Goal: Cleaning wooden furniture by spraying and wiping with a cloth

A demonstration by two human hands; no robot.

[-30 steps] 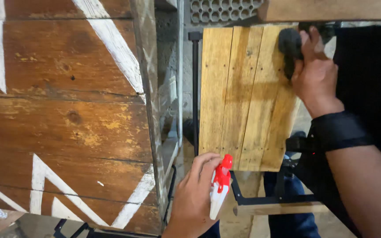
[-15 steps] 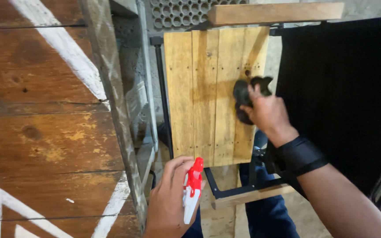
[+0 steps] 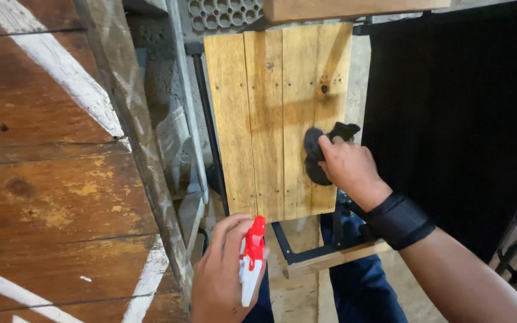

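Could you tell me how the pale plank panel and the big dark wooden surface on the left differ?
The pale panel is small, made of narrow light-yellow planks running away from the camera; the dark surface is far larger, reddish-brown, with broad boards running crosswise. The dark surface carries white painted stripes; the pale panel has none. The right hand presses a black cloth on the pale panel; nothing touches the dark surface. Both are wood with visible knots.

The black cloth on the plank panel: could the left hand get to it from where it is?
Probably yes: the left hand has open space up to the black cloth, but it holds a red spray bottle.

one spray bottle (image 3: 251,263), one black cloth (image 3: 318,152), two hands, four light planks
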